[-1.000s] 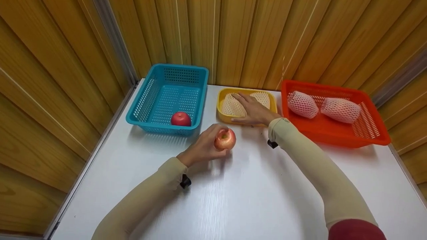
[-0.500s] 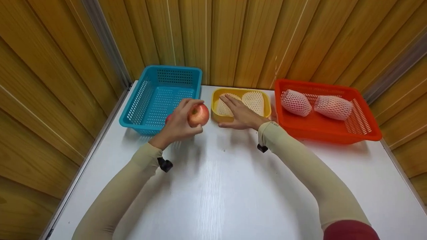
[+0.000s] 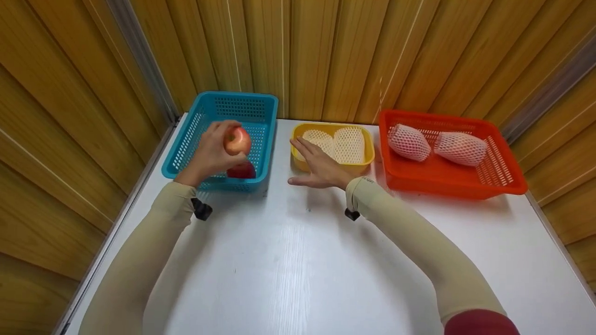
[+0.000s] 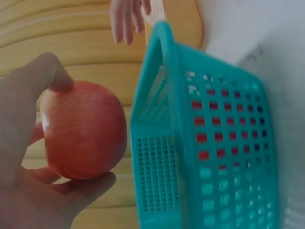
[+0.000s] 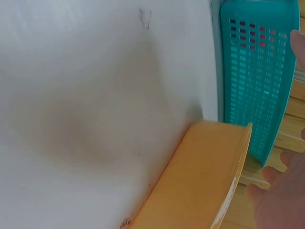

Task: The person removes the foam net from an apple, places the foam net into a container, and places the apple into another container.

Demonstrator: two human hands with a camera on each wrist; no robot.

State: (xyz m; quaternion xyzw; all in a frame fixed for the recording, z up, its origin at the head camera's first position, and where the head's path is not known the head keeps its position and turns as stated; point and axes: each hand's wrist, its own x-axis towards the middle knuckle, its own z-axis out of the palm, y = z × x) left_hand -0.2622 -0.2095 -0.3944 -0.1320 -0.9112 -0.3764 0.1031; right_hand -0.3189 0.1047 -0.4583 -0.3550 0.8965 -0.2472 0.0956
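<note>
My left hand (image 3: 212, 151) grips a pinkish-red apple (image 3: 238, 141) between thumb and fingers, over the near part of the blue basket (image 3: 268, 139). In the left wrist view the apple (image 4: 86, 130) hangs above the level of the basket's rim (image 4: 164, 43). Below it, a darker red apple (image 3: 241, 170) lies inside at the near wall, partly covered by my hand. My right hand (image 3: 321, 170) holds nothing; its fingers are extended over the near left edge of the yellow basket (image 3: 368, 151). Two white foam net sleeves (image 3: 349, 144) lie in that yellow basket.
At the right, a red basket (image 3: 437, 184) holds two fruits in foam nets (image 3: 461, 149). A wood-panelled wall (image 3: 326, 60) stands right behind the baskets. The white table (image 3: 298, 260) stretches in front of them.
My left hand has carried the apple from the table's middle up and left to over the blue basket. My right hand has drawn back left and toward me from the foam nets.
</note>
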